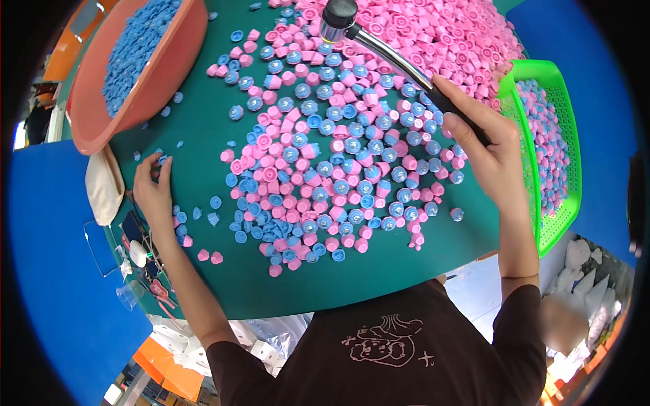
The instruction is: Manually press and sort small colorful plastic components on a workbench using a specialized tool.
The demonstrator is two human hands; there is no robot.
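My right hand [489, 145] is wrapped round the black grip of a mallet [396, 57] with a silver shaft and a round black head. The head hangs over the far side of the scattered pieces. On the left, my left hand [152, 189] rests low at the green table with its fingertips curled together round a small blue cap [162, 160]. Between the hands lie many small pink cups [269, 174], several topped with shiny blue caps like tiny cupcakes [326, 126]. Loose blue caps [274, 230] cluster near the front.
A salmon-coloured basin [193, 51] of blue caps stands far left. A big heap of pink cups [453, 34] covers the back. To the right, a green basket [569, 155] holds pink-and-blue pieces. A cream cloth pouch [101, 189] and small tools lie along the left edge.
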